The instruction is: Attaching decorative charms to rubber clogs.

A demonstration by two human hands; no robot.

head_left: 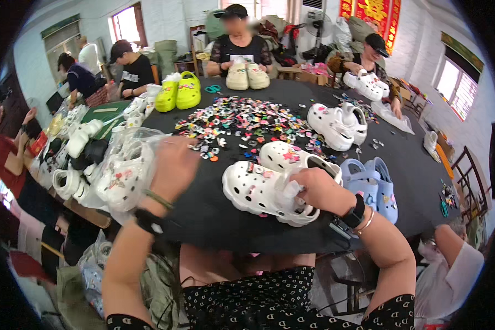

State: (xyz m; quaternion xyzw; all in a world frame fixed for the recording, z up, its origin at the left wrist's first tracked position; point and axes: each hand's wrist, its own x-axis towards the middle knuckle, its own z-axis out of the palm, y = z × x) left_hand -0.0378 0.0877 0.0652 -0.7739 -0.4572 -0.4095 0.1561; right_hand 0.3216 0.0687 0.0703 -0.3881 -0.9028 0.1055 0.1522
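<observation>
Two white clogs lie side by side in front of me: the near clog (253,190) carries small charms on its holed top, and the far clog (286,155) has a pink charm. My right hand (320,191) is at the near clog's foot opening, its fingers closed on crumpled translucent white wrapping (289,190). My left hand (176,162) is off to the left, smeared by motion, beside white clogs in a clear plastic bag (126,173). Its fingers are too blurred to read. Across the table's middle spreads a pile of colourful shoe charms (247,121).
Light blue clogs (368,187) stand right of my right hand, with more white clogs (335,126) behind. Lime green clogs (177,92) are at the far left of the black table (203,220). Co-workers sit across it; one holds cream clogs (247,75), another white clogs (367,85).
</observation>
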